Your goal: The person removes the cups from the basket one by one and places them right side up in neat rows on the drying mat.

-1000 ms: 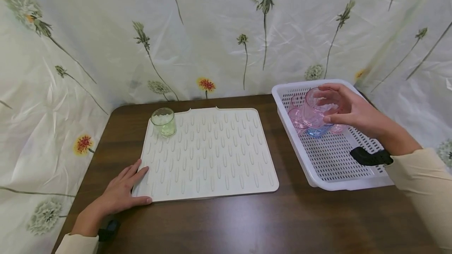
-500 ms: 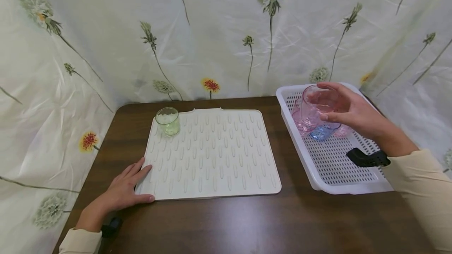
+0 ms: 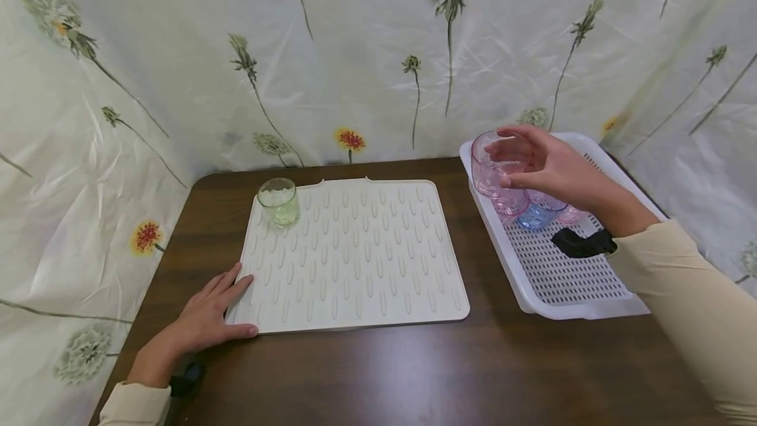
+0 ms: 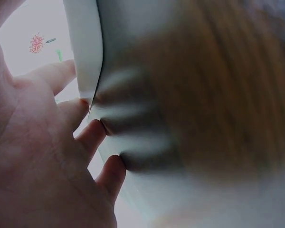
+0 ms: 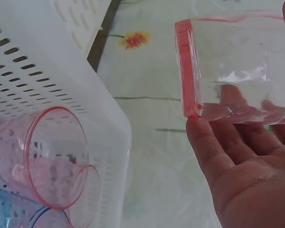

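My right hand grips a clear pink drinking glass over the far left corner of a white perforated basket. In the right wrist view the held glass lies sideways along the fingers, its thick pink base facing left. Inside the basket are more pink glasses and a blue glass. With spread fingers, my left hand rests at the near left edge of a white ridged mat; its fingertips touch that edge in the left wrist view. A green glass stands upright on the mat's far left corner.
Brown wooden tabletop lies between mat and basket and along the front. A floral curtain hangs behind the table and down both sides. The basket's raised walls surround the glasses.
My right hand has lifted the pink glass from above the other glasses and carried it left to the basket's far left rim. The left hand keeps its place on the mat.
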A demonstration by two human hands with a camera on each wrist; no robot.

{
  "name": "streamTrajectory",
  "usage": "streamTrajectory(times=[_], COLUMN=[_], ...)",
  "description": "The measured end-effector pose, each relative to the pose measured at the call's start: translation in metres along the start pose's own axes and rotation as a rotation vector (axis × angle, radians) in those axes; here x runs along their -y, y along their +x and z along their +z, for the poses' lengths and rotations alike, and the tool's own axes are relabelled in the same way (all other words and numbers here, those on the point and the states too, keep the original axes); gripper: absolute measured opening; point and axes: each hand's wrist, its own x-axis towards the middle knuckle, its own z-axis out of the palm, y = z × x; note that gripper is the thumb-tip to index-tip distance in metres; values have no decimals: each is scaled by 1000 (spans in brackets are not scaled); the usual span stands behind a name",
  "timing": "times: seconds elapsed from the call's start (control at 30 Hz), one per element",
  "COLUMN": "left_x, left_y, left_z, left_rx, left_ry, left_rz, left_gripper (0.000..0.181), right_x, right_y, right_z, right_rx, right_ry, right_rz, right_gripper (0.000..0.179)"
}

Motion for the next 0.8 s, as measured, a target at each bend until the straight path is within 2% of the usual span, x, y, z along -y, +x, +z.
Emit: streamTrajectory(times=[0.2,0.57,0.8], left_x=[-1,0,1], left_y=[0,0,0], left_z=[-1,-1,-1], left_rx=[-1,-2,-6], left_ry=[7,-9,-18], left_rz=[5,7,7], left_gripper=[97,98,98], right_x=[14,34,47], right_y=[24,72,92], right_z=[13,58,90], right_rx=[18,17,37], right_ry=[-8,134,196], right_rz=[35,14,-6], right_gripper=[81,76,77])
